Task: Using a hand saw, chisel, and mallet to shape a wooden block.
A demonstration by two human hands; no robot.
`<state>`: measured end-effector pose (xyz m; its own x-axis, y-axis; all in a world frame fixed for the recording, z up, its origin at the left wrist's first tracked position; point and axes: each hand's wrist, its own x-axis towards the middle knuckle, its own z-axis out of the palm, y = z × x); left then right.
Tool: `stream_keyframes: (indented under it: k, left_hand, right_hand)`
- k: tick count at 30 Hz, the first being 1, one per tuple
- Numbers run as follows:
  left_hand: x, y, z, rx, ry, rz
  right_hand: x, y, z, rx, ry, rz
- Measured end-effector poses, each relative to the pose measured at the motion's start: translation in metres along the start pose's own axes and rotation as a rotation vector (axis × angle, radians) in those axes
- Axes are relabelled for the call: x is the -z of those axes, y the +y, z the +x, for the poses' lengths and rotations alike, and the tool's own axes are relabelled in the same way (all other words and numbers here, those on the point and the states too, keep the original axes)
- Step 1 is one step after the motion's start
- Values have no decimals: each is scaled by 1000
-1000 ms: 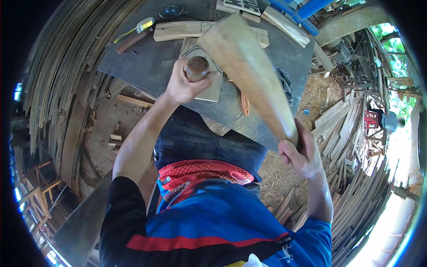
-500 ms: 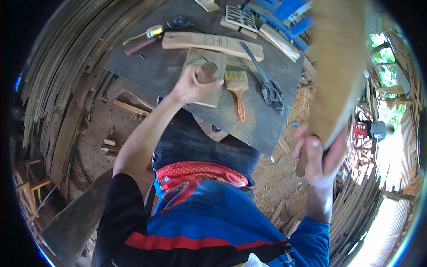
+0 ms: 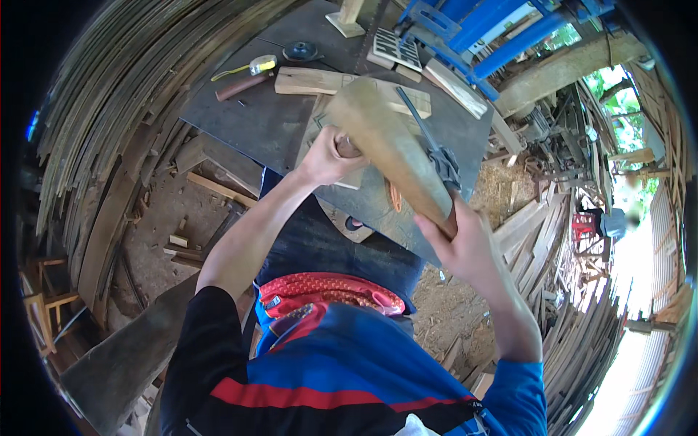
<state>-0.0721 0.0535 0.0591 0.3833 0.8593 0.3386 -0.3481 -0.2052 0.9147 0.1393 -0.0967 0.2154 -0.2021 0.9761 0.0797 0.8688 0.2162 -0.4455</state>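
My left hand (image 3: 327, 158) is closed around the upright wooden handle of a chisel (image 3: 347, 148); its blade is hidden below the fist. Under that fist lies a pale flat board (image 3: 350, 180) on the dark tabletop (image 3: 262, 127). A long, club-shaped wooden mallet (image 3: 396, 152) is gripped at its narrow end by my right hand (image 3: 469, 243). The mallet's thick head is blurred and slants over the board, just beyond the chisel's top. It mostly covers a paintbrush, whose orange handle (image 3: 395, 196) shows below it.
Behind the board lies a thick wooden beam (image 3: 309, 81). A tape measure (image 3: 262, 65), a dark round object (image 3: 300, 51) and a dark rod (image 3: 413, 102) with dark cloth (image 3: 445, 167) are also on the table. Blue machinery (image 3: 502, 47) stands at far right; stacked planks (image 3: 80, 160) rise at left.
The mallet has swung down and leftward from its raised position at the right, my right hand moving inward with it. My left hand keeps its grip on the chisel.
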Motion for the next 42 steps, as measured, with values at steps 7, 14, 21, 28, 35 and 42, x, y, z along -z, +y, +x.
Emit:
stream_keyframes:
  k: [7,14,21,28,35,42]
  left_hand:
    - [11,3,2,24,-25,160]
    - [21,-2,3,62,15,119]
    - [4,-5,7,-87,206,-101]
    - [-5,6,-4,-65,137,-172]
    - [23,9,-9,72,-4,353]
    - [33,42,-6,-330,83,-270]
  right_hand:
    - [10,-19,-13,100,557,299]
    - [26,-35,-3,-57,144,327]
    - [1,-8,5,-74,-69,14]
    - [-18,-4,2,-32,20,72]
    - [-15,15,-35,-206,213,383]
    - [-66,46,-65,-609,38,701]
